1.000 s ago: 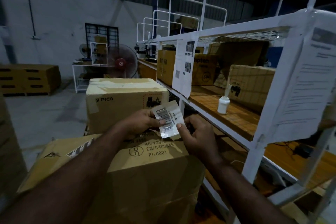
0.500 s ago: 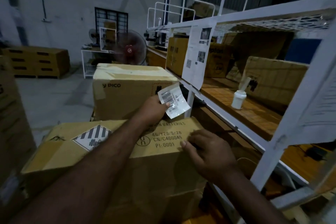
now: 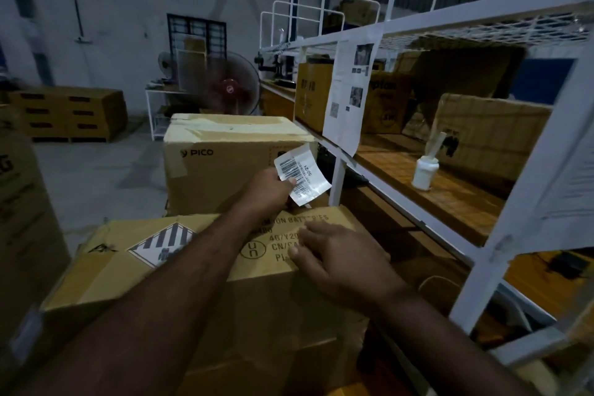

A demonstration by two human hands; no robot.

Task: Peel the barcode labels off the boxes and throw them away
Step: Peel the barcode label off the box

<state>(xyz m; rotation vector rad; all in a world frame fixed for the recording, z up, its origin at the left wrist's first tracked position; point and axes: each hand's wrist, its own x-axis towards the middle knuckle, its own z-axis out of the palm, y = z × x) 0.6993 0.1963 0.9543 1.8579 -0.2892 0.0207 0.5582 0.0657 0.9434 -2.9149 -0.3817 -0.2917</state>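
- The left hand [image 3: 269,190] is closed in a pinch on a peeled barcode label [image 3: 302,173], which is held up clear of the cartons, with the printed bars turned toward the camera.
- The label is gripped at its lower-left corner; the rest of the strip stands free toward 2 o'clock from the fingers.
- The right hand [image 3: 340,257] is laid palm down, fingers spread and flat, on the top of the near box [image 3: 205,267]; nothing is held in it.
- The printed lettering on that box top is partly covered by the right hand, and a striped diamond sticker [image 3: 160,244] is seen at 9 o'clock from it.
- A second box [image 3: 218,164], marked PICO, is set behind the near box, at 12 o'clock; the label is seen in front of its right edge.
- At 3 o'clock from the hands a white metal shelf rack [image 3: 482,254] is seen, with a small white bottle [image 3: 425,170] on its wooden shelf and more cartons beside it.
- A printed sheet [image 3: 348,93] is hung from the rack's upper rail.
- A fan [image 3: 233,87] is placed far back at 12 o'clock.
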